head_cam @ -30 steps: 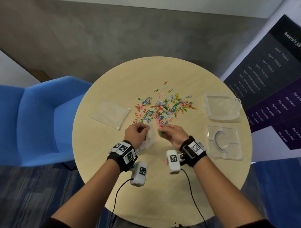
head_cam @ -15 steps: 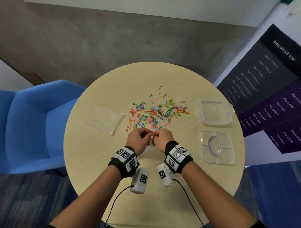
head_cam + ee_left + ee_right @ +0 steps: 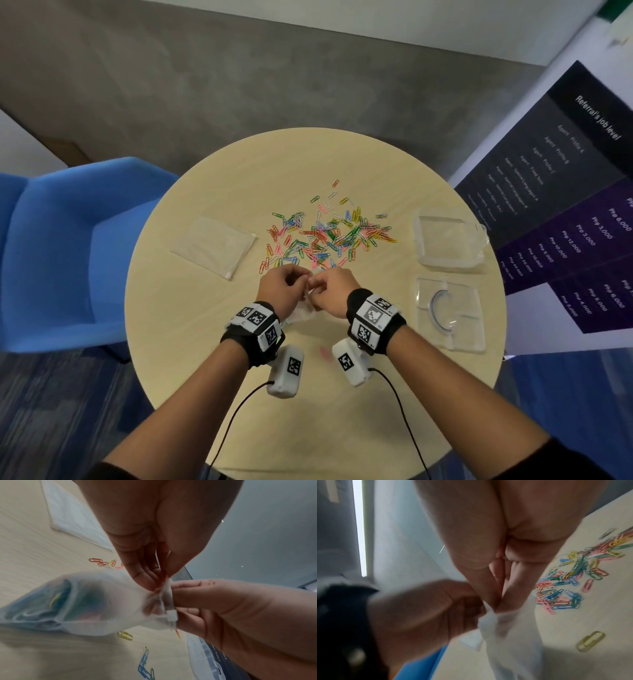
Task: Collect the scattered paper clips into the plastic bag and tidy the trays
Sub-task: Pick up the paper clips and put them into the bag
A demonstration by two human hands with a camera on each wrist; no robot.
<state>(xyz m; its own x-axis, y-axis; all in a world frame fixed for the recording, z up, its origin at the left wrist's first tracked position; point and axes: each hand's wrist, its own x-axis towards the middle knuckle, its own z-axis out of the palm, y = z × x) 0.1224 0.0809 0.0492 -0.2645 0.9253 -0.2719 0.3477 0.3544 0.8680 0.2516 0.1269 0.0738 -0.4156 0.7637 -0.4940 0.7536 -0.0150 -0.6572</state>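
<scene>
A small clear plastic bag (image 3: pixel 89 604) with several coloured paper clips inside hangs between my two hands above the round table (image 3: pixel 205 359). My left hand (image 3: pixel 286 291) pinches the top edge of the bag (image 3: pixel 303 313) from the left. My right hand (image 3: pixel 330 291) pinches the same edge (image 3: pixel 489 616) from the right, thumb against forefinger. A heap of coloured paper clips (image 3: pixel 329 236) lies scattered just beyond my hands. Two clear plastic trays sit at the right: the far tray (image 3: pixel 448 240) and the near tray (image 3: pixel 448 315), which holds a curved wire.
A second flat clear bag (image 3: pixel 214 246) lies on the table to the left. A blue chair (image 3: pixel 68 253) stands at the left edge. A dark printed banner (image 3: pixel 565 192) stands at the right. A loose pink clip (image 3: pixel 323 353) lies between my wrists.
My right hand has come in from the clip heap to meet the left hand and now pinches the bag's top edge alongside it. The bag has stayed in the left hand.
</scene>
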